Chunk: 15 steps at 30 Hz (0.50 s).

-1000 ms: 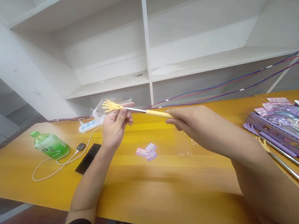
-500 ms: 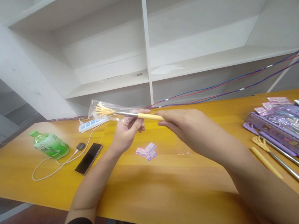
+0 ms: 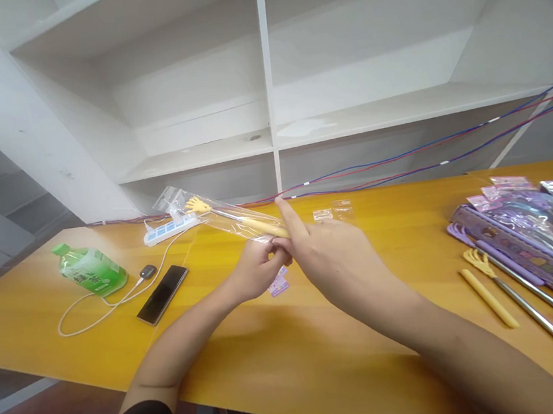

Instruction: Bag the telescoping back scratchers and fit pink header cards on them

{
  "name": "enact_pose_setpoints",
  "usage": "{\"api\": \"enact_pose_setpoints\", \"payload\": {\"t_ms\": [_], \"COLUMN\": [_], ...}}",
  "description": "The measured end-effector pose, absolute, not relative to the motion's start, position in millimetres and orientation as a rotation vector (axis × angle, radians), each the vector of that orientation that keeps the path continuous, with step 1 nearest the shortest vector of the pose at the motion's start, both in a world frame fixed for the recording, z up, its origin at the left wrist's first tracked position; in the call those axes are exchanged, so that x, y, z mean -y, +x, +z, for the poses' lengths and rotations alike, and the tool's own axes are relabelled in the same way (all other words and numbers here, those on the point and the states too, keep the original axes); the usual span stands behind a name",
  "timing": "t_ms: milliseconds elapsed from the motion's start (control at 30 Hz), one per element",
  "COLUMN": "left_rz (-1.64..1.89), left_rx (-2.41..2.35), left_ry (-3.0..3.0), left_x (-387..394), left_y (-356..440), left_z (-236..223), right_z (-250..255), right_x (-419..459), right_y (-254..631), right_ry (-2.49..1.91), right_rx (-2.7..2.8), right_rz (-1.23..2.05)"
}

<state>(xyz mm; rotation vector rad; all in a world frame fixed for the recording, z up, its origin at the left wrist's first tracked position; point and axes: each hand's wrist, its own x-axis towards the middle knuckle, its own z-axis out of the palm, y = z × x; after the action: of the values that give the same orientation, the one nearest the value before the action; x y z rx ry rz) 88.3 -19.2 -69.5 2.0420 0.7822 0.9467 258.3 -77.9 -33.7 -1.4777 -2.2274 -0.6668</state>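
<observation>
A yellow back scratcher (image 3: 261, 226) with a hand-shaped head and a metal rod lies inside a clear plastic bag (image 3: 223, 227), held up above the table. My left hand (image 3: 260, 271) is closed, pinching the bag near its right-hand end, under the handle. My right hand (image 3: 329, 251) meets the handle's end there, its index finger stretched up and its other fingers curled and partly hidden. The two hands touch or nearly touch. Below them, small purple printed cards (image 3: 279, 283) on the table are partly covered by my left hand.
At right lie a loose yellow handle (image 3: 489, 298), a yellow-headed rod (image 3: 536, 309) and a purple box (image 3: 524, 250) of bagged back scratchers. At left are a phone (image 3: 163, 295), a green bottle (image 3: 90, 269), a cable and a power strip (image 3: 171, 229). White shelving (image 3: 269, 87) rises behind.
The back scratcher has slid deeper into the bag, its handle now inside. My left hand has moved right and down to the bag's end. My right index finger has lifted away from the handle.
</observation>
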Motion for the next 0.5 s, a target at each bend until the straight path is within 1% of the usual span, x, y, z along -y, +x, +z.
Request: {"api": "enact_pose_setpoints", "payload": {"t_ms": [100,233,367,500], "left_rz": [0.890,0.848,1.033,1.233], "left_rx": [-0.681,-0.468,-0.465,-0.476], "left_ry": [2.012,1.772,1.376,1.118], "left_x": [14.9,0.7,-11.0,-11.7], "left_y": [80.9,71.4,71.3,75.8], "left_z": [-60.2,-54.3,-50.8,-45.0], "right_z": [-35.9,-38.1,-41.3,-44.5], "right_x": [74.8,68.8,62.1,56.5], "right_y": [256.9,256.0,254.1,251.0], "right_ry": [-1.429,-1.392,-1.372,-1.390], "right_rx": [2.171,2.092,2.051,2.064], "right_rz": [-0.718,-0.788,-0.790,-0.689]}}
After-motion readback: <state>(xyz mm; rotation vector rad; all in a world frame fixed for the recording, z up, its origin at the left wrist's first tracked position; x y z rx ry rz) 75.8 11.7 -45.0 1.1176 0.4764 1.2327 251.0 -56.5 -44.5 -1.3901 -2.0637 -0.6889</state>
